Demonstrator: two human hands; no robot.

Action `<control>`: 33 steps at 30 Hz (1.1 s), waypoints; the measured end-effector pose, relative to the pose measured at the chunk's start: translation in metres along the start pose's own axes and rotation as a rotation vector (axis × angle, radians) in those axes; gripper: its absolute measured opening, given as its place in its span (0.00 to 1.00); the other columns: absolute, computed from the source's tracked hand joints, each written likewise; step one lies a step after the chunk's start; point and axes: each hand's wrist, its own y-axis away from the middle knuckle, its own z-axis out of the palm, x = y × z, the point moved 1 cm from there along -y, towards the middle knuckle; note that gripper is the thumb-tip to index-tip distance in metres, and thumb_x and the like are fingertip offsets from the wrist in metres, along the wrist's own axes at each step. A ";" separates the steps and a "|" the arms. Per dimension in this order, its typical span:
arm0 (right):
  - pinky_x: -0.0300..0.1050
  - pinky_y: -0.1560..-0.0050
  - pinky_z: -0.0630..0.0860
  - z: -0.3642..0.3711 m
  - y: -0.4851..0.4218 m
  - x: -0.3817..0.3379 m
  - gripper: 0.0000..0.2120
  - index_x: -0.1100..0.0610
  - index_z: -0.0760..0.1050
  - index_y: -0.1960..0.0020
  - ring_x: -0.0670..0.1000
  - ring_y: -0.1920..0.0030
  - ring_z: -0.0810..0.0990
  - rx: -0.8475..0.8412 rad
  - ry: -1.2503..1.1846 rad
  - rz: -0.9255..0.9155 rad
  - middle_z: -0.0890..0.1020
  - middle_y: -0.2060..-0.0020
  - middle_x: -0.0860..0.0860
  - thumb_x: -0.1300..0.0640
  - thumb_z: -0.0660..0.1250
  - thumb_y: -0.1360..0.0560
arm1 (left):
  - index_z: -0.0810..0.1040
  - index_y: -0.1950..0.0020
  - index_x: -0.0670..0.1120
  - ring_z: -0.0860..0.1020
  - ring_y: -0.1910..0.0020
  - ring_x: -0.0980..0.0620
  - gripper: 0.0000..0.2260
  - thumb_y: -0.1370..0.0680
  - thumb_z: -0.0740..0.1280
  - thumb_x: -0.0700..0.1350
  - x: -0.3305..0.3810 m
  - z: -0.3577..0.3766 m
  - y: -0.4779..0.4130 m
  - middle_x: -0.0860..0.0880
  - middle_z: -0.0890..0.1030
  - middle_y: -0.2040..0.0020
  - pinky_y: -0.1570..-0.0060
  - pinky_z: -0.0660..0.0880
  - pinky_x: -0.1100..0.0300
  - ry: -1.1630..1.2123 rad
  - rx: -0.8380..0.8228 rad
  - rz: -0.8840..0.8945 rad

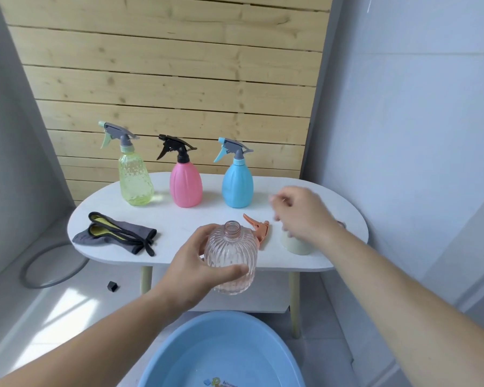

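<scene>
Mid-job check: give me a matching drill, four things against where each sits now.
1 clear ribbed plastic bottle; 2 orange plastic trigger sprayer head; 3 grey-and-yellow cloth; 4 round blue plastic basin.
A left end of white oval table; B below, in front of the table; C gripped by left hand; D on table, right of the bottle.
Pairs: 1-C, 2-D, 3-A, 4-B.

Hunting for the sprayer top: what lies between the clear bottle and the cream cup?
In the head view, the orange sprayer head lies on the table between clear bottle and cream cup.
</scene>
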 end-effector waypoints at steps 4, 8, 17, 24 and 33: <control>0.46 0.65 0.81 0.044 -0.004 -0.004 0.13 0.53 0.78 0.52 0.53 0.72 0.82 -0.294 0.123 0.104 0.82 0.72 0.41 0.46 0.60 0.22 | 0.76 0.42 0.61 0.80 0.46 0.66 0.30 0.41 0.84 0.51 -0.004 -0.011 0.004 0.67 0.83 0.48 0.51 0.74 0.76 -0.004 0.004 0.011; 0.44 0.60 0.80 0.067 -0.011 0.012 0.22 0.44 0.65 0.28 0.57 0.71 0.83 -0.400 0.406 0.166 0.80 0.41 0.49 0.41 0.53 0.21 | 0.78 0.39 0.60 0.82 0.42 0.60 0.32 0.39 0.85 0.50 -0.014 -0.020 0.010 0.61 0.85 0.45 0.47 0.76 0.71 0.008 -0.030 -0.001; 0.48 0.35 0.65 0.088 -0.021 0.020 0.21 0.49 0.64 0.25 0.57 0.28 0.58 -0.446 0.455 0.101 0.71 0.29 0.46 0.47 0.53 0.16 | 0.77 0.37 0.61 0.82 0.40 0.60 0.35 0.41 0.85 0.53 -0.028 -0.031 0.010 0.62 0.84 0.43 0.37 0.77 0.60 0.015 -0.048 -0.042; 0.54 0.52 0.80 0.094 -0.031 0.024 0.10 0.53 0.75 0.52 0.53 0.58 0.80 -0.202 -0.149 0.183 0.82 0.52 0.49 0.49 0.72 0.25 | 0.77 0.36 0.60 0.81 0.39 0.58 0.37 0.42 0.85 0.56 -0.033 -0.034 0.010 0.60 0.84 0.42 0.34 0.77 0.55 0.003 -0.026 -0.063; 0.37 0.65 0.79 0.014 -0.020 -0.030 0.09 0.57 0.80 0.48 0.48 0.68 0.77 0.071 -0.409 -0.083 0.81 0.64 0.43 0.63 0.74 0.27 | 0.77 0.43 0.62 0.81 0.45 0.66 0.31 0.41 0.85 0.53 -0.026 -0.039 0.001 0.61 0.84 0.46 0.48 0.75 0.72 0.025 0.076 -0.095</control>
